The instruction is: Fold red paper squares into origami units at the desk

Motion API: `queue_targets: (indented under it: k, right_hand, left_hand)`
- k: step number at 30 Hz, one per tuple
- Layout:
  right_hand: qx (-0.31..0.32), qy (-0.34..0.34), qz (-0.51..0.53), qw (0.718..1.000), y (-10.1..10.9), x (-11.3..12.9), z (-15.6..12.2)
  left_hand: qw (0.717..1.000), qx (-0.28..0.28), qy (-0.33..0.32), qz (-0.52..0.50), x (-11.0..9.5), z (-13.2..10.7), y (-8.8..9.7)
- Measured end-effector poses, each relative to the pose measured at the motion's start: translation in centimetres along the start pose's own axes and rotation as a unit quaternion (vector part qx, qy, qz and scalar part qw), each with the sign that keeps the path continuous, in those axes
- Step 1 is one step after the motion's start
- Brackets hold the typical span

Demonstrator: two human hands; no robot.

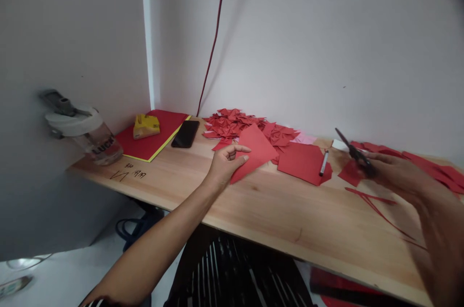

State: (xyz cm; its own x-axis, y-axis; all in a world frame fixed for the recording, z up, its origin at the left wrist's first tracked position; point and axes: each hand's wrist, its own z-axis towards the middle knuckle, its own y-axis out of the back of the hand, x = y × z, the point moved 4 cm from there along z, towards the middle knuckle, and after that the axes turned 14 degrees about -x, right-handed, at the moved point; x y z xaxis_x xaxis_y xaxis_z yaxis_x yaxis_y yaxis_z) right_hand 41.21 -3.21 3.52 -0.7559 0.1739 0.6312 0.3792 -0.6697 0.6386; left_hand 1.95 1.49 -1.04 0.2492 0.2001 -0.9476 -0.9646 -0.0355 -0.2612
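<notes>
My left hand [226, 164] pinches a red paper sheet [255, 150] by its lower edge and holds it tilted above the wooden table [253, 205]. My right hand [398, 174] is closed on a pair of dark scissors [353, 151], whose blades point up and to the left; the hand is blurred. Behind the sheet lies a heap of folded red paper pieces [239, 125]. A flat red sheet [304, 162] with a pen [324, 163] on it lies between my hands.
At the table's left end lie a red pad [152, 140] with a yellow packet [146, 126] on it, a black phone [185, 133] and a clear bottle [90, 138]. Thin red strips [377, 203] and more red paper [435, 167] lie at the right. A red cable [213, 41] hangs down the wall.
</notes>
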Motion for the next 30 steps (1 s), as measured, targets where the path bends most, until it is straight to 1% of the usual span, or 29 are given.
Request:
queue_targets:
  k: [1, 2, 4, 5, 6, 7, 9, 11, 12, 13, 14, 15, 17, 19, 20, 23, 27, 29, 30]
  right_hand:
    - [0.042, -0.022, 0.067, 0.997, -0.5, 0.7, -0.3]
    - [0.071, -0.094, 0.212, 0.970, -0.9, 1.4, -0.6]
    - [0.113, -0.104, 0.293, 0.944, -1.5, 3.8, -1.7]
    - [0.136, -0.122, 0.348, 0.920, -1.9, 5.0, -2.5]
    - [0.161, -0.139, 0.378, 0.901, -2.4, 6.1, -3.5]
    - [0.191, -0.152, 0.389, 0.888, -2.9, 7.1, -4.5]
    - [0.264, -0.154, 0.371, 0.877, -4.1, 8.7, -6.7]
    - [0.320, -0.116, 0.352, 0.872, -5.2, 9.4, -8.4]
    - [0.368, -0.086, 0.336, 0.863, -5.9, 9.5, -9.2]
    - [0.390, -0.062, 0.346, 0.851, -6.5, 9.4, -9.7]
    - [0.425, -0.041, 0.362, 0.829, -7.2, 9.2, -10.2]
    - [0.460, -0.034, 0.372, 0.806, -7.9, 8.8, -10.7]
    - [0.511, -0.038, 0.405, 0.758, -9.3, 7.9, -11.6]
    - [0.572, -0.057, 0.420, 0.702, -10.7, 7.1, -12.7]
    - [0.581, -0.058, 0.423, 0.693, -11.2, 6.9, -13.1]
    - [0.562, -0.061, 0.435, 0.701, -11.9, 6.8, -13.7]
    - [0.538, -0.041, 0.443, 0.716, -11.1, 7.7, -14.0]
    - [0.533, -0.021, 0.438, 0.724, -10.7, 8.0, -14.1]
    - [0.526, -0.025, 0.442, 0.726, -10.6, 8.0, -14.2]
  left_hand:
    - [1.000, -0.001, -0.002, -0.001, -0.1, -0.1, 0.0]
    - [1.000, -0.003, -0.004, -0.001, -0.3, -0.1, 0.1]
    - [1.000, -0.009, -0.009, -0.001, -0.5, -0.2, 0.1]
    - [1.000, -0.013, -0.012, 0.000, -0.6, -0.3, 0.2]
    - [1.000, -0.018, -0.015, 0.002, -0.8, -0.3, 0.2]
    - [1.000, -0.024, -0.019, 0.005, -0.9, -0.3, 0.3]
    - [0.999, -0.040, -0.025, 0.011, -1.0, -0.2, 0.5]
    - [0.998, -0.055, -0.032, 0.016, -1.1, -0.1, 0.8]
    - [0.997, -0.063, -0.036, 0.018, -1.2, -0.1, 0.9]
    - [0.996, -0.071, -0.042, 0.018, -1.2, 0.0, 1.0]
    - [0.996, -0.079, -0.048, 0.018, -1.2, 0.1, 1.2]
    - [0.995, -0.086, -0.053, 0.018, -1.2, 0.2, 1.3]
    - [0.993, -0.096, -0.062, 0.017, -1.3, 0.3, 1.5]
    - [0.993, -0.101, -0.066, 0.016, -1.3, 0.3, 1.7]
    - [0.992, -0.102, -0.068, 0.016, -1.4, 0.3, 1.7]
    - [0.992, -0.101, -0.070, 0.016, -1.6, 0.2, 1.7]
    - [0.993, -0.099, -0.069, 0.014, -1.6, 0.0, 1.5]
    - [0.994, -0.090, -0.057, 0.011, -1.5, -0.1, 1.3]
    - [0.995, -0.084, -0.048, 0.008, -1.4, -0.2, 1.2]
